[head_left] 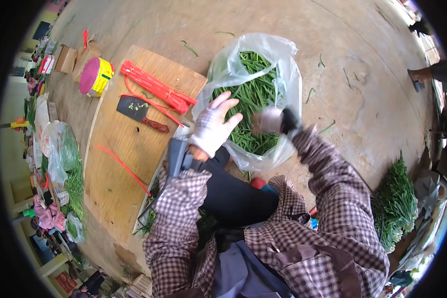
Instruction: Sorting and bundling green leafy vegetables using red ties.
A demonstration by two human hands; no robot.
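Observation:
A clear plastic bag [291, 89] stands open on the floor in front of me, filled with long thin green vegetables [253, 94]. My left hand [214, 124], in a white glove with bare fingertips, is held over the bag's left side. Its fingers are spread, and nothing shows in them. Across from it, my right hand [268, 120] is over the greens near the bag's right side. Motion smears its gloved fingers, so I cannot make out whether they hold anything.
To my left, a wooden board [119, 164] carries a cleaver [141, 112], a bundle of red ties [156, 89] and a loose red strip [124, 166]. A pink-topped yellow round container [97, 77] stands beyond. Leafy green bunches [396, 201] lie at right.

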